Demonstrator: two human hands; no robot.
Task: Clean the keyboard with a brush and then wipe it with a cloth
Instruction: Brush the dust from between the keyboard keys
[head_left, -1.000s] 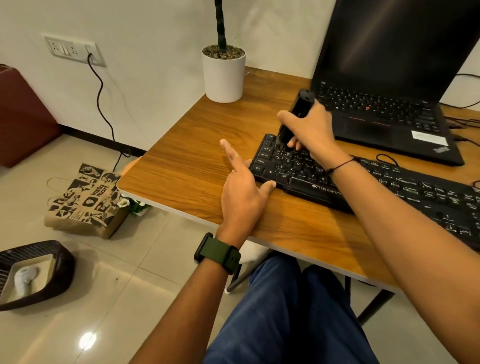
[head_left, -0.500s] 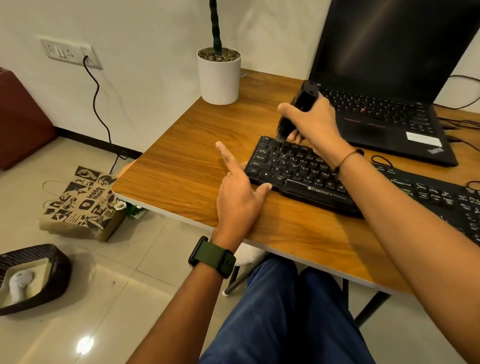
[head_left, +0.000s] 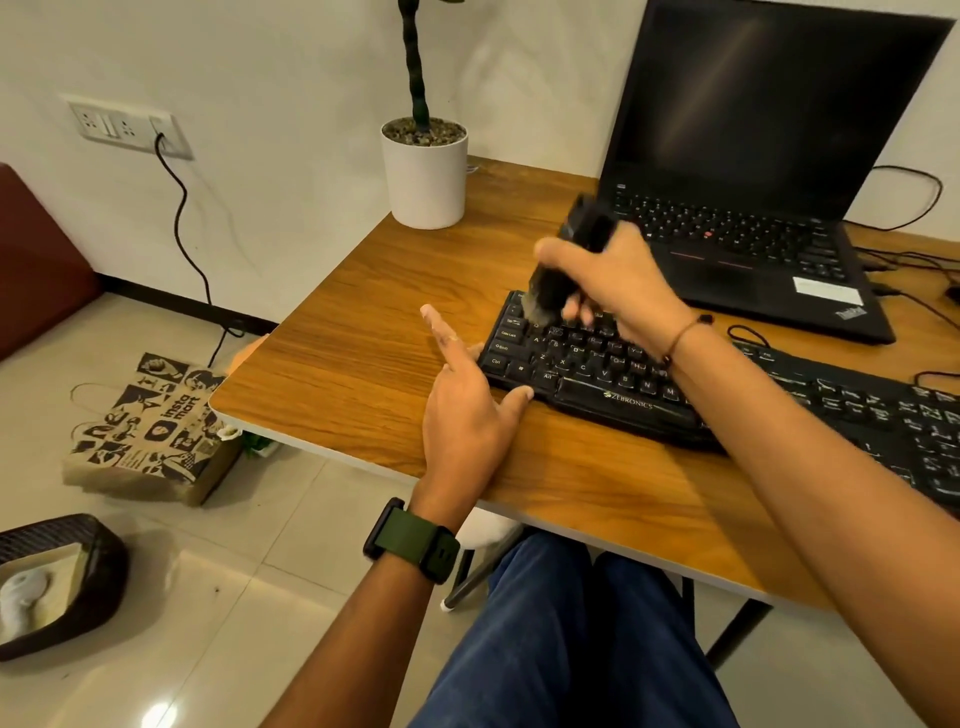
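A black keyboard (head_left: 613, 384) lies on the wooden table (head_left: 363, 364), running off to the right. My right hand (head_left: 613, 280) grips a black brush (head_left: 556, 280) held nearly upright, its bristles touching the keys at the keyboard's far left corner; brush and hand are motion-blurred. My left hand (head_left: 467, 410) rests on the table against the keyboard's left end, index finger stretched forward and thumb touching the front edge. No cloth is in view.
An open black laptop (head_left: 753, 208) stands right behind the keyboard, with cables (head_left: 914, 260) to its right. A white plant pot (head_left: 425, 176) sits at the table's back edge. On the floor to the left lie a paper bag (head_left: 145, 426) and a dark basket (head_left: 57, 582).
My right hand has moved the brush over the keyboard's upper left keys, ending at the far left corner. My left hand has stayed in place at the keyboard's end.
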